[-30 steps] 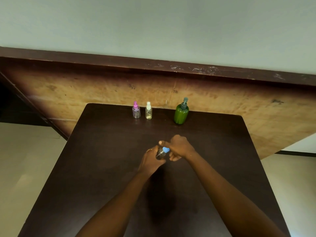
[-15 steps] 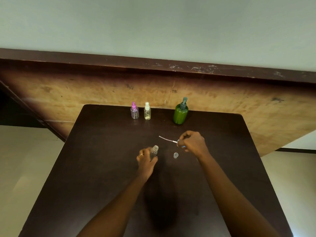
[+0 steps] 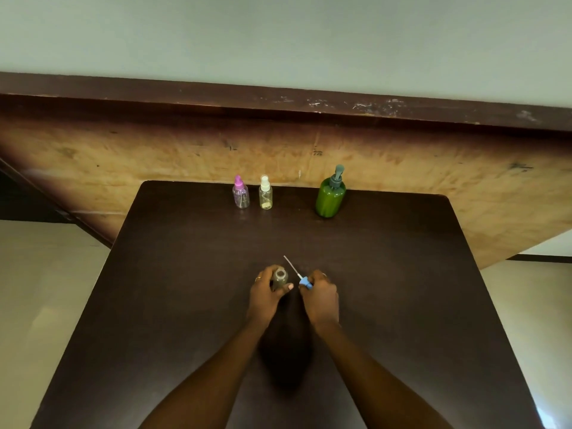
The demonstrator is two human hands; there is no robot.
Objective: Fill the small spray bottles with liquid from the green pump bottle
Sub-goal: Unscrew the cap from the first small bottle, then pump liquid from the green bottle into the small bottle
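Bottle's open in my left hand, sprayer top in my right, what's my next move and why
Probably lay the blue spray head on the table: the right hand holds it, the left hand grips the uncapped small bottle, and the green pump bottle stands at the far edge.

Dim, soft light; dark shadow on the table (image 3: pixel 185 274); corner glare; edges bowed.

Table (image 3: pixel 185 305): dark brown, seen from above, set against a worn wooden panel (image 3: pixel 123 156).
Far edge: pink-capped spray bottle (image 3: pixel 240 193) just beside white-capped spray bottle (image 3: pixel 265 193); green pump bottle (image 3: pixel 330 193) well apart, to their right.
Left hand (image 3: pixel 266 294): grips an uncapped small bottle (image 3: pixel 280 278), upright.
Right hand (image 3: pixel 320 294): holds a blue spray head (image 3: pixel 305 282), its thin tube angled up-left; the tube's tip appears clear of the bottle mouth.
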